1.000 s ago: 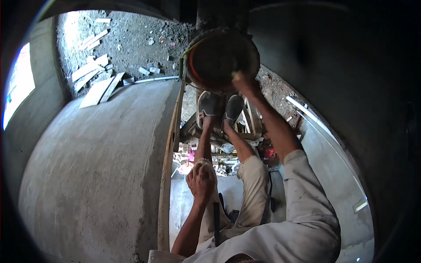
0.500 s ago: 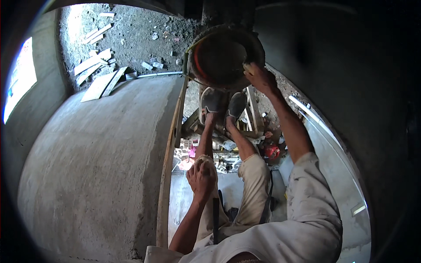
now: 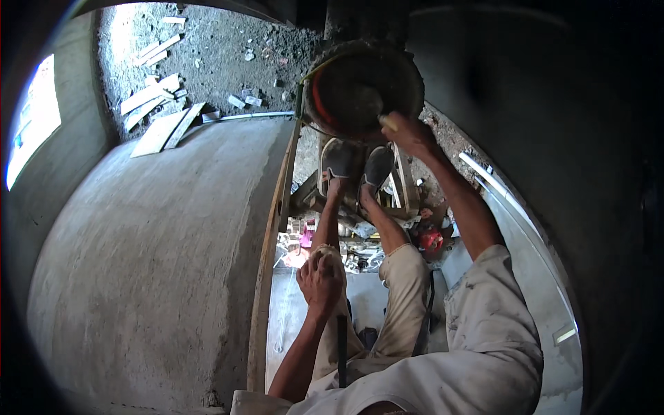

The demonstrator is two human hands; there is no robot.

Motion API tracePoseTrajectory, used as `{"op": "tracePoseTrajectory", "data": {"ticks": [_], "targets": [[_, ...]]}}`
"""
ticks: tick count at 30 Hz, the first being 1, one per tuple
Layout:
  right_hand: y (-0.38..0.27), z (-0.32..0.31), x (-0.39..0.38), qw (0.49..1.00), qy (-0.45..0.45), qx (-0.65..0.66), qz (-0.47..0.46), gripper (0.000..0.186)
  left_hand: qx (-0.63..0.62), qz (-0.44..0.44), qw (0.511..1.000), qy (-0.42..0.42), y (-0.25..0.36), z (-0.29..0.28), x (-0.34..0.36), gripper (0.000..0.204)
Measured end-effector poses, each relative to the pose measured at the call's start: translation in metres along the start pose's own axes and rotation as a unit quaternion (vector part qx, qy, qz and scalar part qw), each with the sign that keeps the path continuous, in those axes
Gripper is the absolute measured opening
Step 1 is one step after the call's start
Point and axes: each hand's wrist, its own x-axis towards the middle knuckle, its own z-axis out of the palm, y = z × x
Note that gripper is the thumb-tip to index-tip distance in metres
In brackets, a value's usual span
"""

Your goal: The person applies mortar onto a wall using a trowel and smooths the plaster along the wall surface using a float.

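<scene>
My right hand [image 3: 413, 133] is closed on a tool with a short pale handle [image 3: 390, 124], trowel-like in its grip. It is at the near right rim of a round dark bucket [image 3: 409, 72]. The tool's far end is lost in the bucket's shade, and a greyish patch shows inside. An orange-red band lines the bucket's left inner side. My left hand [image 3: 320, 280] rests on my left knee [image 3: 326, 252], its fingers curled over the pale trouser cloth. Whether anything small lies under those fingers cannot be made out.
Left of me, a long wooden board [image 3: 268, 277] edges a broad grey concrete surface [image 3: 152, 242]. Loose planks [image 3: 164, 131] lie at the far left on rough ground. My shoes [image 3: 337, 158] stand by a wooden frame [image 3: 408, 187]. Below are a red object [image 3: 430, 240] and a white pipe [image 3: 494, 182].
My right hand has shifted slightly toward me with the pale handle, from inside the bucket's right side to its near rim. My left hand stays on the knee.
</scene>
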Motion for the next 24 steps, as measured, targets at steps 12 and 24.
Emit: {"op": "tracePoseTrajectory", "data": {"ticks": [12, 24], "targets": [[0.011, -0.056, -0.007, 0.933, 0.184, -0.284, -0.125, 0.039, -0.017, -0.021, 0.999, -0.023, 0.010, 0.006, -0.001, 0.036], [-0.012, 0.021, 0.063, 0.947, 0.062, -0.312, -0.047, 0.043, 0.002, -0.015, 1.000, 0.002, -0.006, 0.000, -0.003, 0.034]]}}
